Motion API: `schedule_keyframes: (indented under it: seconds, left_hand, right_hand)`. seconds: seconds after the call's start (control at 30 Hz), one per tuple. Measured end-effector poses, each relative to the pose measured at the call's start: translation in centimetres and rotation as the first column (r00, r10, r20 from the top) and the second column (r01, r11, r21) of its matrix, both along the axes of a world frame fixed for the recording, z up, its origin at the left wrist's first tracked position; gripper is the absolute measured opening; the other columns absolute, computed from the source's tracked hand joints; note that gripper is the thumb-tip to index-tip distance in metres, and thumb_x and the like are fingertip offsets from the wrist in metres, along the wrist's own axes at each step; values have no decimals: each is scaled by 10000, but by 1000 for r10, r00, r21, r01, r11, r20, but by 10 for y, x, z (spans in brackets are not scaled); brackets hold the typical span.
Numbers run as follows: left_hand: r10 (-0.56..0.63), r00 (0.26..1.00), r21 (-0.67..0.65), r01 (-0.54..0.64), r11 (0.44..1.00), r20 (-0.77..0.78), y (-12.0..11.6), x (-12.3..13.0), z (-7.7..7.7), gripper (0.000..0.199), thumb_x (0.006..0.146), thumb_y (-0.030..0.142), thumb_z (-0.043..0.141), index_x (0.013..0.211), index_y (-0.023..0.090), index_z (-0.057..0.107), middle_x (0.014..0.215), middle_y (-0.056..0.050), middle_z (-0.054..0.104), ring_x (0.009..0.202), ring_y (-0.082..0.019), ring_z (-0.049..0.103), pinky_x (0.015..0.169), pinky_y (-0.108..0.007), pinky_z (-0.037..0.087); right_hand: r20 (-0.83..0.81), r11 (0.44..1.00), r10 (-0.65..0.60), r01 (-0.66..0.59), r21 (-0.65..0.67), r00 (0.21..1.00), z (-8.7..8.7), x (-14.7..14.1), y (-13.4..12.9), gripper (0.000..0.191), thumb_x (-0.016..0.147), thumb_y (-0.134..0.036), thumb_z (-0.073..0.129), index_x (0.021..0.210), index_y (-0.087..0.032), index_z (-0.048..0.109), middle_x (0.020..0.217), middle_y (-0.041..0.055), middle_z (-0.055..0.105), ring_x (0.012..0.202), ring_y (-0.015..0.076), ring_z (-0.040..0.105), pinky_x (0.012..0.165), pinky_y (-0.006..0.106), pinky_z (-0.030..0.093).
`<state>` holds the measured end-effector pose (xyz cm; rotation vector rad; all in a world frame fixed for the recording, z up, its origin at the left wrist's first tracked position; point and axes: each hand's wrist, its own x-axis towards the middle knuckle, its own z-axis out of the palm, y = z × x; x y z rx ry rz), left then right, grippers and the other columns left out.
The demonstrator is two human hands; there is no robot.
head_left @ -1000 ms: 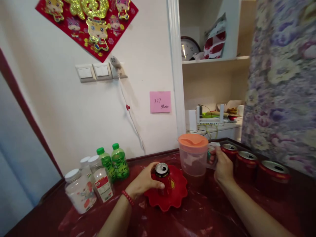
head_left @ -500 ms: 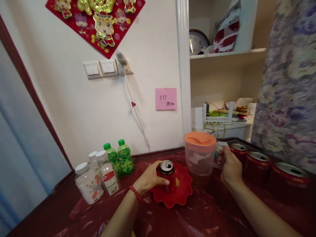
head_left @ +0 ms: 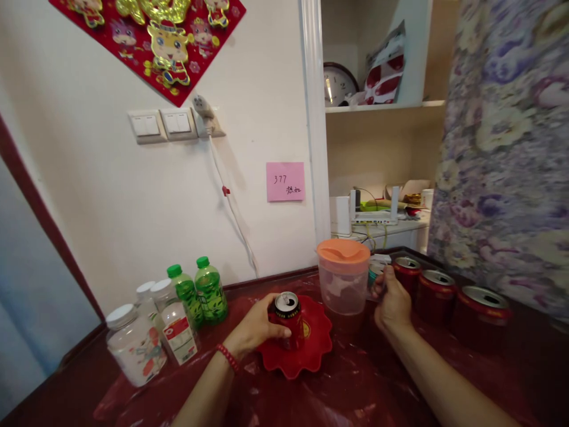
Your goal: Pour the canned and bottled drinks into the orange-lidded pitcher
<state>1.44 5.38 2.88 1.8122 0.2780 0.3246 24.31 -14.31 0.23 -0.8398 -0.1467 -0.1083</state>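
My left hand is wrapped round a red drink can with a black-and-gold band and an opened top. The can is upright over a red scalloped plate; I cannot tell whether its base touches the plate. To the right of the plate is a clear plastic pitcher with an orange lid. My right hand is closed round the pitcher's handle, its fingers partly hidden. The lower part of the pitcher looks pale and see-through.
Several bottles line the left: two green-capped bottles and white-capped jars. Red cans stand in a row beyond my right hand. A dark red table under plastic film meets the wall, with a shelf holding a router behind.
The view has turned slightly to the right, so everything sits further left in the picture. Both hands keep their holds on the can and the pitcher, with little other visible movement.
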Motion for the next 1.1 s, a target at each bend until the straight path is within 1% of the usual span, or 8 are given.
schedule_keyframes:
  seconds: [0.1,0.27,0.43,0.63,0.77,0.87,0.97,1.1]
  left_hand:
    - [-13,1000,-5,13,1000,14,3,1,-3,773,512,205,900,1214,158,578,1229,-123,679,1159,-312,604,1048,-426,416]
    - [-34,999,16,33,999,24,5,2,-4,798,531,289,923,1237,163,573,1249,-128,673,1180,-315,596,1058,-422,412]
    - [-27,1000,21,27,999,16,3,2,-1,786,551,353,925,1236,177,581,1246,-125,676,1178,-316,601,1054,-427,421]
    - [4,999,51,-6,999,44,0,3,-2,714,564,317,914,1188,169,600,1213,-119,689,1147,-307,614,1037,-416,436]
    - [22,998,52,-25,998,64,0,3,-2,697,595,289,898,1209,167,592,1250,-125,677,1180,-305,604,1064,-419,418]
    - [45,997,53,-49,997,68,0,3,-1,704,583,301,902,1202,164,597,1256,-136,674,1190,-316,602,1067,-437,420]
    - [57,995,74,-63,995,78,0,4,0,666,596,296,891,1182,166,605,1236,-127,683,1177,-311,609,1064,-438,424]
    - [92,992,138,-103,985,86,-5,3,5,645,598,269,886,1174,169,613,1219,-116,691,1158,-314,616,1058,-441,423]
  right_hand:
    - [18,1000,-12,12,9,1000,4,-1,2,577,618,-683,803,577,-200,491,514,-79,404,447,69,325,405,210,261]
    - [22,1000,-11,11,-2,1000,9,-1,4,599,642,-696,783,576,-206,445,502,-93,368,432,60,286,400,200,228]
    - [38,999,-8,9,-33,999,16,0,1,616,623,-734,772,556,-220,438,475,-97,337,423,67,275,419,220,315]
    - [89,997,10,-3,-77,996,34,-3,-6,639,617,-747,784,549,-218,434,483,-94,331,436,77,316,428,222,328]
    - [137,992,48,-31,-126,989,51,-6,-14,643,595,-765,793,552,-211,469,498,-84,359,446,80,328,425,225,329]
    - [178,984,64,-33,-174,982,62,-8,-20,646,572,-765,809,547,-209,479,507,-76,378,456,85,342,425,233,327]
    - [227,973,68,-14,-231,972,70,-9,-25,643,608,-753,801,528,-213,461,491,-73,370,460,88,335,436,243,305]
    - [286,944,81,18,-330,955,76,-11,-33,631,657,-748,777,531,-217,461,477,-68,363,462,96,328,446,256,271]
